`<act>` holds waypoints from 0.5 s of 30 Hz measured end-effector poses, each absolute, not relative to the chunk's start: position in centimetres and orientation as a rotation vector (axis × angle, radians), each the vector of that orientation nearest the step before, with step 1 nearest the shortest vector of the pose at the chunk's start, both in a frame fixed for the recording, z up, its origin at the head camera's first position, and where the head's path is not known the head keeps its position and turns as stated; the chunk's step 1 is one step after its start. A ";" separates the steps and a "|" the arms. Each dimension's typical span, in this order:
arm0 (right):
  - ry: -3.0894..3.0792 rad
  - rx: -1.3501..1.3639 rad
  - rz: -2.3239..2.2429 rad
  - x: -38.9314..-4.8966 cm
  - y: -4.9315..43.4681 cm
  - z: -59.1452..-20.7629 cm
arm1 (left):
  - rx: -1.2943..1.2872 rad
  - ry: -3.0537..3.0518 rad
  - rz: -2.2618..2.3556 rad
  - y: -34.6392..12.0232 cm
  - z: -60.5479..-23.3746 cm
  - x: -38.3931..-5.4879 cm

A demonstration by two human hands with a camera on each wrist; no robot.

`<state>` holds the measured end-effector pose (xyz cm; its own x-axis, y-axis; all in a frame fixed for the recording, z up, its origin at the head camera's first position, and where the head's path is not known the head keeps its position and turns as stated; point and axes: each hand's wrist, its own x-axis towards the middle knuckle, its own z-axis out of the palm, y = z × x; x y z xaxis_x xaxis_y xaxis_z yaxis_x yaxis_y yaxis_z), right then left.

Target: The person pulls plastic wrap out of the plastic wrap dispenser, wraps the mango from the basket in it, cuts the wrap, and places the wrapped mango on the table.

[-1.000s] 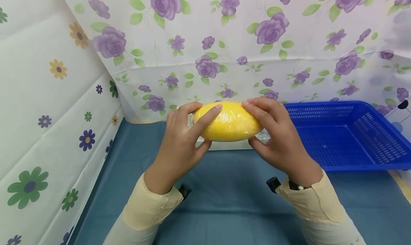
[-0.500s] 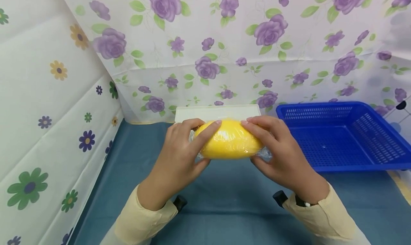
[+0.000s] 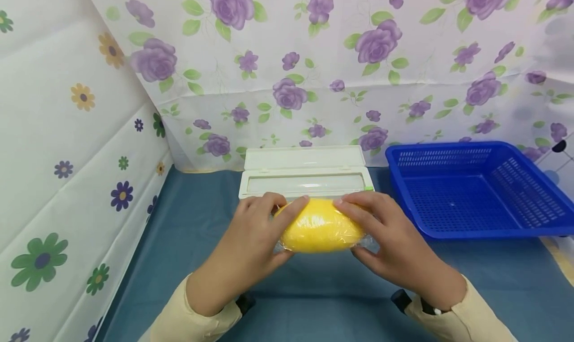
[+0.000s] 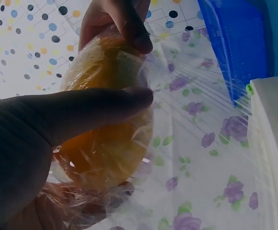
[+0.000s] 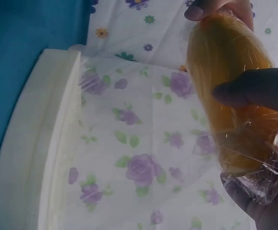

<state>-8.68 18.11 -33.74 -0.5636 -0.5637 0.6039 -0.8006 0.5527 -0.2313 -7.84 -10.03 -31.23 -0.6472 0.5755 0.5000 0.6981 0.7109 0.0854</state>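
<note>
Sleeves, cream (image 3: 193,317). Cover the forearms, down to the wrists.

Wrist cameras, black (image 3: 400,300). Point forward, presumably to keep each hand's work in sight.

Cloth, blue (image 3: 323,302). Spreads under everything, probably as a plain working surface.

Left hand (image 3: 251,242). Grips the left end of the yellow oval, fingers curled over the upper edge, thumb at the lower. No wider than the end in its grasp.

Right hand (image 3: 399,242). Mirrors the left at the right end: fingers above, thumb below, firmly in contact.

Yellow oval (image 3: 320,227). Lies lengthwise between the two hands, seemingly raised off the cloth, on the near side of the box. Held by both ends, probably for level support and even turning. Exact nature under the wrap: cannot tell.

Film, clear (image 5: 265,187). Clings to the oval, bunches loosely at the ends by the palms. Stretches in the left wrist view across to the box, apparently kept taut by the distance between.

Box, white (image 3: 307,171). Sits beyond the hands, lid tipped back, long slot facing up, likely to let film run freely. Bears a green tab (image 3: 368,188) at the right edge.

Basket, blue (image 3: 493,232). Stands right of the box, perhaps set aside to leave room for both arms.

Sheets, flowered (image 3: 314,112). Hang at the back and left, seemingly as screens.
</note>
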 end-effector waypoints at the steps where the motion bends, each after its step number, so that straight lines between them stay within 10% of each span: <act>1: -2.338 1.104 0.675 -8.6 18.2 -33.9 | -0.984 -2.488 -0.370 -10.0 -31.4 -7.8; 15: -2.491 1.139 0.595 -7.3 18.8 -36.4 | -1.091 -2.679 -0.391 -10.2 -34.2 -7.4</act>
